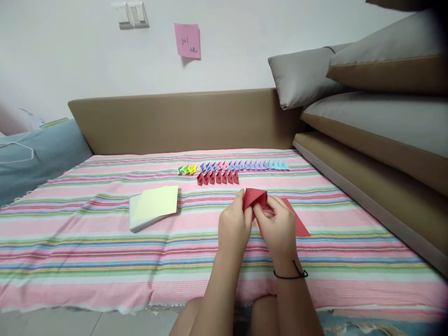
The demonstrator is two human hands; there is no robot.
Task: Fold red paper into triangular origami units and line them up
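Both my hands grip one partly folded piece of red origami paper (255, 196) above the striped cloth. My left hand (233, 221) pinches its left side between thumb and fingers. On the other side, my right hand (278, 224) is closed, with its thumb and fingertips pressed at the fold; a black band circles that wrist. Flat red paper (297, 221) lies beneath and to the right of my right hand, partly hidden by it. Beyond my hands stands a row of small folded red paper pieces (219, 177), with a longer row of blue, purple and pink ones (245, 165) behind.
A stack of pale yellow paper (154, 205) lies to the left on the striped cloth (105, 233). Green and yellow folded pieces (187, 169) stand near the back. Grey and brown cushions (378, 116) are piled at the right, and a brown backrest (182, 123) borders the far edge.
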